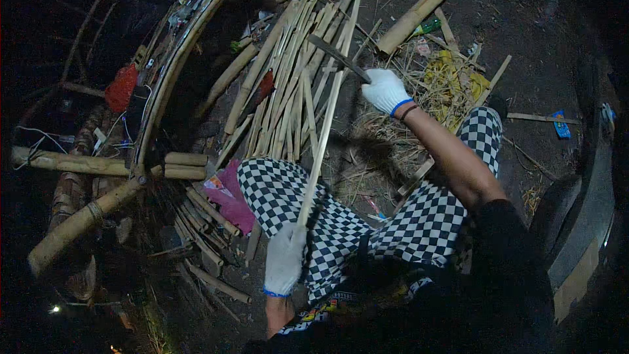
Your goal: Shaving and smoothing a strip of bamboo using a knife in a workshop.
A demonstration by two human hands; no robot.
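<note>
My left hand (285, 259), in a white knit glove with a blue cuff, is closed around the near end of a long pale bamboo strip (321, 147). The strip slants up and away over my left thigh to the far side. My right hand (386, 90), gloved the same way, grips the handle end of a long dark-bladed machete (335, 56). Its blade points to the upper left and crosses the strip at its far part; whether the two touch I cannot tell. The handle itself is hidden in the glove.
Many split bamboo strips (285, 98) lie in a pile ahead to the left. A thick bamboo pole piece (414, 21) rests at the far right, near shavings and a yellow bag (445, 75). A bamboo frame (173, 69) stands at left, with a red bag (121, 87) beside it.
</note>
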